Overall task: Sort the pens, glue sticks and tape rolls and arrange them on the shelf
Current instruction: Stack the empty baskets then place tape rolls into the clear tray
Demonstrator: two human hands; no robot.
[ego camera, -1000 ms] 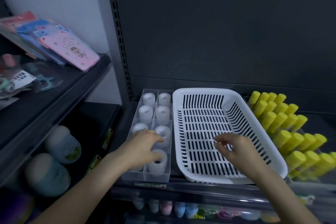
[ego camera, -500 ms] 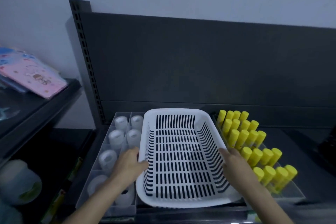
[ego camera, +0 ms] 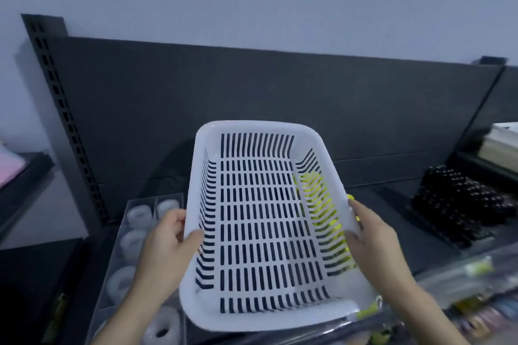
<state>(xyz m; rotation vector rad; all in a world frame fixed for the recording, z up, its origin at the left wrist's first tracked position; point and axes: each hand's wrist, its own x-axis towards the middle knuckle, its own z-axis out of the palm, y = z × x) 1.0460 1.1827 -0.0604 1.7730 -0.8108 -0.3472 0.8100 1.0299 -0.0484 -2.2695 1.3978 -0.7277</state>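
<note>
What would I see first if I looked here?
A white slotted basket, empty, gripped at both sides by the left hand and right hand, right in the middle. Yellow glue sticks peek through its right wall, with white tape rolls lower left and black pens far right.

glue sticks [ego camera: 316, 190] mostly behind basket [ego camera: 252, 127] wall | tape rolls [ego camera: 138, 214] partly behind L hand [ego camera: 162, 255] | pens [ego camera: 459, 204] blurred

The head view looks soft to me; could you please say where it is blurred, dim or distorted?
Head view: dim, bluish light, no hard glare; the white basket is fairly sharp; the tape rolls and the packets at lower right are smeared; the back panel bows along its top edge, wide-angle distortion.
</note>
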